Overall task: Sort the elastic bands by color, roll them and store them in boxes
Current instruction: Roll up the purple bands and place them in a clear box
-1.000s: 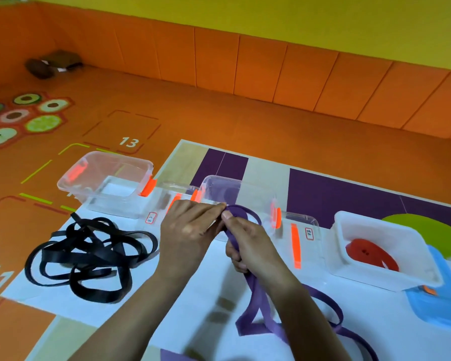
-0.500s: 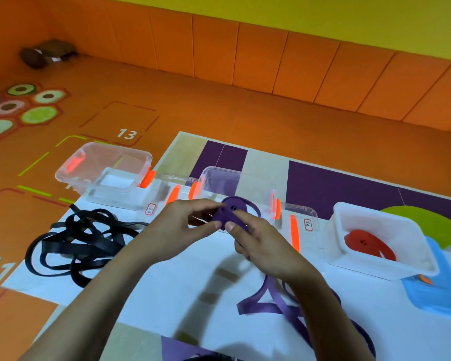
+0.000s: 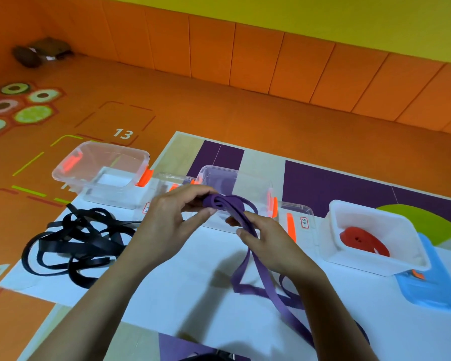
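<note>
Holding left hand point(image 3: 164, 225): purple band point(image 3: 219, 201) coil was pinched by thumb and fingers.
Right hand point(image 3: 271, 243): band tail was gripped by curled fingers.

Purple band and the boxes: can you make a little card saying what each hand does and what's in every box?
Left hand: pinches the rolled start of the purple flat elastic band
Right hand: grips the band's loose strand
Band's tail: trails on the white mat
Black flat elastic bands: tangled heap, unrolled
White plastic box: one rolled red elastic band
Left clear plastic box: no band seen
Middle clear plastic box: no band seen
</note>
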Motion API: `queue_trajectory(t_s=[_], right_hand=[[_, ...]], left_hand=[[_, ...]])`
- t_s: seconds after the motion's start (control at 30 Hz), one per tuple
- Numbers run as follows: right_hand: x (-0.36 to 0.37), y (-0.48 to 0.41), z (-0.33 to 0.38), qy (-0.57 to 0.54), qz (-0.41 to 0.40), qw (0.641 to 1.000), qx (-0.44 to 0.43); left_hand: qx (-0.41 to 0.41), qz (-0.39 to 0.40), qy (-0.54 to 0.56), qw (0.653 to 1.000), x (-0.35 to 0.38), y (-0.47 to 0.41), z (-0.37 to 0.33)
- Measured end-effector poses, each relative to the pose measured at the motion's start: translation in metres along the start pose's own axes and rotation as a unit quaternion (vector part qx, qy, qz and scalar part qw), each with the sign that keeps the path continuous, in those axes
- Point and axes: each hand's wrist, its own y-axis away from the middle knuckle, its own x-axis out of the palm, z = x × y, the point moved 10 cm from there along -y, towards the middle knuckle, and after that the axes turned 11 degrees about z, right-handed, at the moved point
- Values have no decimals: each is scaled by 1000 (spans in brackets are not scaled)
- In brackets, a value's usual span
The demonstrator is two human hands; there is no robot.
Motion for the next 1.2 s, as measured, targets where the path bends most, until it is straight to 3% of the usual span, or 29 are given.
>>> queue_trajectory(t_s=[0.13, 0.27, 0.33, 0.43, 0.53, 0.73, 1.0, 1.2], right_hand=[[12, -1, -20, -44, 62, 996, 45], [8, 4, -28, 70, 134, 980, 129], [3, 10, -21, 113, 156, 973, 131], [-9, 12, 23, 28, 91, 995, 13], [-3, 5, 56, -24, 49, 995, -84], [9, 9, 63, -160, -89, 979, -95], [20, 9, 74, -136, -90, 981, -106], [20, 12, 72, -157, -36, 980, -118]], left_hand=[[7, -3, -4, 1000, -7, -4, -1], [-16, 18, 27, 999, 10, 3, 3], [-20, 21, 40, 999, 13, 5, 2], [-13, 43, 36, 998, 13, 3, -6], [-1, 43, 35, 998, 10, 2, -13], [15, -38, -21, 999, -7, 8, -18], [9, -113, -87, 990, -4, 23, -21], [-4, -139, -81, 987, -1, 29, -22]])
